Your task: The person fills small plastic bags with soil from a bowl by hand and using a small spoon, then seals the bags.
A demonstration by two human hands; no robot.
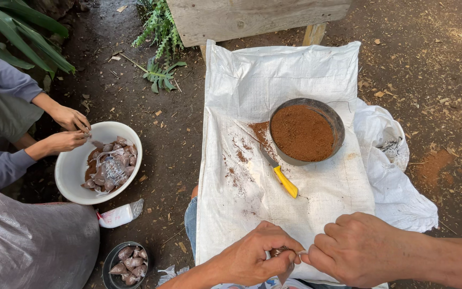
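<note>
At the bottom edge of the frame our left hand (252, 259) and right hand (356, 249) meet, fingertips pinched together on a small dark packet (280, 251). Most of it is hidden between the thumbs, so we cannot tell its shape. Both grips are closed tight on it, the packet sitting just where the two hands touch. Our wrists are cut off by the frame.

Above the hands lies a white woven sack (274, 96) spread as our surface. On it, near the middle, rests a yellow-handled knife (280, 176), its blade touching a dark round bowl (333, 120) filled with brown powder (301, 132). Some powder is spilled beside it.

At the left, on the dirt ground, a white basin (73, 171) holds wrapped brown packets. Another person's hands (69, 131) work at its rim. A small tin (126, 265) of packets sits at the lower left, partly cut off.
</note>
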